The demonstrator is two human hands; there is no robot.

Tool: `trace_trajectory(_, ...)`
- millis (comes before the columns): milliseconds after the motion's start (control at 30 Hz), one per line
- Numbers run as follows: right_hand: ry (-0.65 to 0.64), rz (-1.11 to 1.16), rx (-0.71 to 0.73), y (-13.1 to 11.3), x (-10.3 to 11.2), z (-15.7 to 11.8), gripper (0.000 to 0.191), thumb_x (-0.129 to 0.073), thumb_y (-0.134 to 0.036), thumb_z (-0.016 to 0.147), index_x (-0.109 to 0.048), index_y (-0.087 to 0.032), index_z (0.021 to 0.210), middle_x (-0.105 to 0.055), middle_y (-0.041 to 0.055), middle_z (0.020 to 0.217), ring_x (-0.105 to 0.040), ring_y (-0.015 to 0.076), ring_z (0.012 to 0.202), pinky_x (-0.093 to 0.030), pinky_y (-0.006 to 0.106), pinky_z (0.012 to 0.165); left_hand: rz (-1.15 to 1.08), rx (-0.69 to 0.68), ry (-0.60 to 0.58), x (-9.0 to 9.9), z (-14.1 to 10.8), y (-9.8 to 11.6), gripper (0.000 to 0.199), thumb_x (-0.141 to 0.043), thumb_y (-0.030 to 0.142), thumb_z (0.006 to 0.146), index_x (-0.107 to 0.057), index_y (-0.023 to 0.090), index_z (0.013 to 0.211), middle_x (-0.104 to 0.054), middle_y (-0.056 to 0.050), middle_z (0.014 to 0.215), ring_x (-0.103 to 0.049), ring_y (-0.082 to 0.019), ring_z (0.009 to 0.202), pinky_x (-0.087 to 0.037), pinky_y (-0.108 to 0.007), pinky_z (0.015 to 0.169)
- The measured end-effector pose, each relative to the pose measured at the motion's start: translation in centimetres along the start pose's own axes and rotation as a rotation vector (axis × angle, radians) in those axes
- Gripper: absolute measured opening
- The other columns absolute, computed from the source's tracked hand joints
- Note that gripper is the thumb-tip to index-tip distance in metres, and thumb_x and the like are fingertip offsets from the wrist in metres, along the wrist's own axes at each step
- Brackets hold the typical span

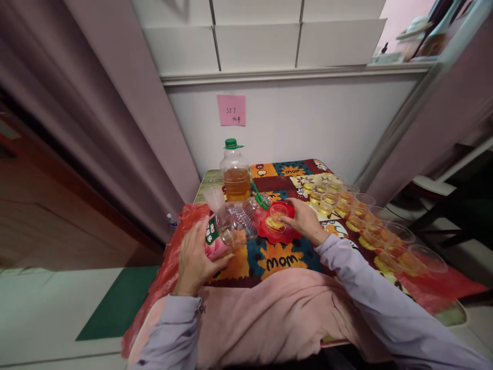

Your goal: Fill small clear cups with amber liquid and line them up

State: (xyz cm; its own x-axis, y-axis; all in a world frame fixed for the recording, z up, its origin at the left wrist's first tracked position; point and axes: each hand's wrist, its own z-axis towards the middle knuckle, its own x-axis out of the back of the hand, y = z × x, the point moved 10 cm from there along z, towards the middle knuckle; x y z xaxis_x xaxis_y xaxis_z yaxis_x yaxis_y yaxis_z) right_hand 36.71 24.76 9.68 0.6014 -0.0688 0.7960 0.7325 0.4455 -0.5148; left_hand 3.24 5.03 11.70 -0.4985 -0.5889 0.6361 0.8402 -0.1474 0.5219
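My left hand (194, 257) is wrapped round the lower part of a large clear plastic bottle (236, 221) with a pink and green label. The bottle lies tilted nearly on its side, its neck pointing right and away from me. By the neck, a green strap (262, 199) shows. My right hand (306, 221) grips a small clear plastic cup (276, 218) with yellowish liquid in it, thumb on the near side, other fingers partly hidden. That cup is on or just over a red scalloped dish (290, 236); I cannot tell whether they touch.
Several clear cups of yellow liquid (329, 203) stand in rows along the table's right side. Behind the tilted bottle is a green-capped jug (236, 180) of amber liquid, with stacked clear cups (214, 198) beside it. Red plastic sheeting (154, 303) hangs over the left edge.
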Motion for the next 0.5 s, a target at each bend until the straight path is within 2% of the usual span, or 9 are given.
trace_trajectory(100, -0.09, -0.153, -0.006, -1.2, -0.9, 0.4, 0.072, -0.09, -0.051, 0.094, -0.066, -0.016, 0.153, -0.078, 0.0214, 0.144, -0.075, 0.0384, 0.134, -0.056, 0.048, 0.113, 0.002, -0.024, 0.005, 0.0, 0.1, 0.1, 0.125, -0.1, 0.077, 0.063, -0.058, 0.027, 0.17, -0.065, -0.021, 0.167, -0.061, -0.055, 0.151, -0.041, -0.068, 0.13)
trace_trajectory(233, -0.17, -0.276, -0.045, -2.8, -1.1, 0.9, 0.071, -0.087, -0.053, 0.097, -0.064, -0.013, 0.152, -0.08, 0.0236, 0.141, -0.075, 0.0405, 0.132, -0.051, 0.05, 0.115, 0.035, -0.061, 0.002, 0.0, 0.2, 0.2, 0.124, -0.097, 0.08, 0.068, -0.055, 0.026, 0.172, -0.065, -0.022, 0.167, -0.061, -0.054, 0.15, -0.039, -0.068, 0.131)
trace_trajectory(500, -0.226, -0.374, -0.111, -4.1, -0.9, 1.3, 0.072, -0.085, -0.057, 0.098, -0.06, -0.016, 0.152, -0.08, 0.0249, 0.14, -0.075, 0.0405, 0.133, -0.044, 0.052, 0.117, 0.039, -0.079, -0.001, -0.2, 0.4, -0.1, 0.121, -0.094, 0.079, 0.071, -0.052, 0.03, 0.173, -0.065, -0.02, 0.167, -0.06, -0.052, 0.151, -0.04, -0.065, 0.131)
